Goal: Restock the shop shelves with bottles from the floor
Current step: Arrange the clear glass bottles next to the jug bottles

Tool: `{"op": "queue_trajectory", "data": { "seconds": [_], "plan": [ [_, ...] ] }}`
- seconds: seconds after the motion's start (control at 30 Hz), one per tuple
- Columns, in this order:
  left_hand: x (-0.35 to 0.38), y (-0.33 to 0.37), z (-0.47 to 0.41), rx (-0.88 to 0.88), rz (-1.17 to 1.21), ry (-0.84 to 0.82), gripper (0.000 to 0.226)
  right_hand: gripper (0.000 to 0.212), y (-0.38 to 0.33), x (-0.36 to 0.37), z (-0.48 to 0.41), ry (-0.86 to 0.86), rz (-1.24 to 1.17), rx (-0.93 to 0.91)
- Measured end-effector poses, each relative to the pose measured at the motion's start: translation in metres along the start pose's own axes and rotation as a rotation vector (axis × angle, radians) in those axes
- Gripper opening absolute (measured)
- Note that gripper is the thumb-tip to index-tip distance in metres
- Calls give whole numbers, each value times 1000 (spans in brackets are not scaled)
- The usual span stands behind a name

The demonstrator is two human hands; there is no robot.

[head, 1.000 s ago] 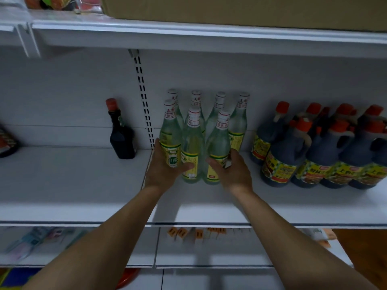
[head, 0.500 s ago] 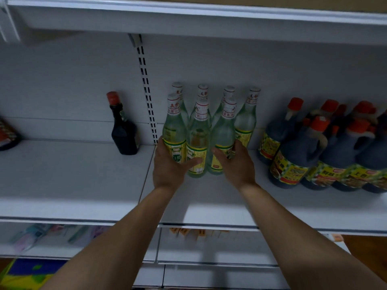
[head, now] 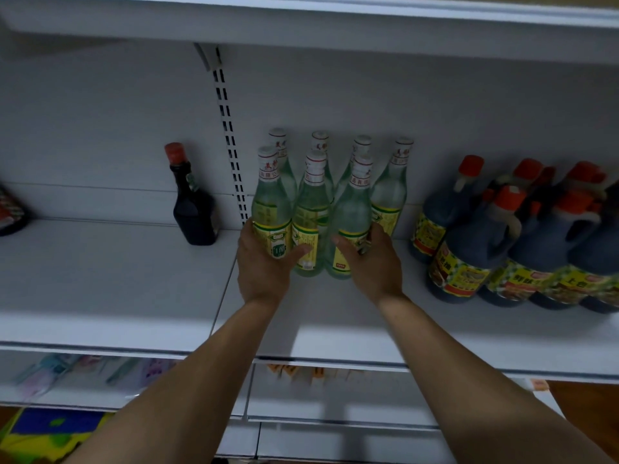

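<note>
Several clear glass bottles with white caps and yellow labels stand in two rows on the white shelf [head: 117,289]. My left hand [head: 264,266] curls round the front left bottle [head: 269,202], its thumb reaching across toward the middle bottle [head: 311,212]. My right hand [head: 371,262] wraps the front right bottle [head: 351,209], thumb in front and fingers behind. The back row [head: 392,192] stands close to the shelf's rear wall. All bottles are upright and packed together.
A dark sauce bottle with a red cap [head: 192,209] stands alone to the left. Several dark jugs with orange caps [head: 469,242] crowd the right. A slotted upright [head: 231,145] runs behind. Another shelf [head: 301,25] hangs overhead; blurred packets [head: 83,373] lie on the shelf below.
Both hands have slid the front row of bottles back against the rear row. The view has tilted slightly downward.
</note>
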State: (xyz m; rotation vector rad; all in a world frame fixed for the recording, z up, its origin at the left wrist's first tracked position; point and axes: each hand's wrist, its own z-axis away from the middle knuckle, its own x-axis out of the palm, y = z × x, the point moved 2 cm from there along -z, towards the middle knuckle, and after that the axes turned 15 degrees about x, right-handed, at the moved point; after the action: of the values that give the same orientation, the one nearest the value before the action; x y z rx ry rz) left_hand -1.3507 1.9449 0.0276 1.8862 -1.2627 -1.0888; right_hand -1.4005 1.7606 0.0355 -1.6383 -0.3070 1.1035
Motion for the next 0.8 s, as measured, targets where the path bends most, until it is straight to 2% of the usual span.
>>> {"op": "queue_trajectory", "data": {
  "seconds": [0.3,0.43,0.6,0.63,0.73,0.8],
  "plan": [
    [0,6,2,-24,-30,-22,99,62,-2,-1,1,1,26,5],
    [-2,7,1,-39,-34,-57,107,65,-3,-1,1,-19,37,21],
    [-5,-7,0,-205,34,-142,102,68,-10,-5,0,-96,43,111],
    [-12,0,5,-255,66,-161,96,67,-11,-6,2,-101,35,136],
    [-35,16,22,-302,124,-276,50,68,-11,-9,14,-61,43,212],
    [-53,19,33,-272,123,-309,40,68,-12,-11,28,-29,79,254]
  ]
}}
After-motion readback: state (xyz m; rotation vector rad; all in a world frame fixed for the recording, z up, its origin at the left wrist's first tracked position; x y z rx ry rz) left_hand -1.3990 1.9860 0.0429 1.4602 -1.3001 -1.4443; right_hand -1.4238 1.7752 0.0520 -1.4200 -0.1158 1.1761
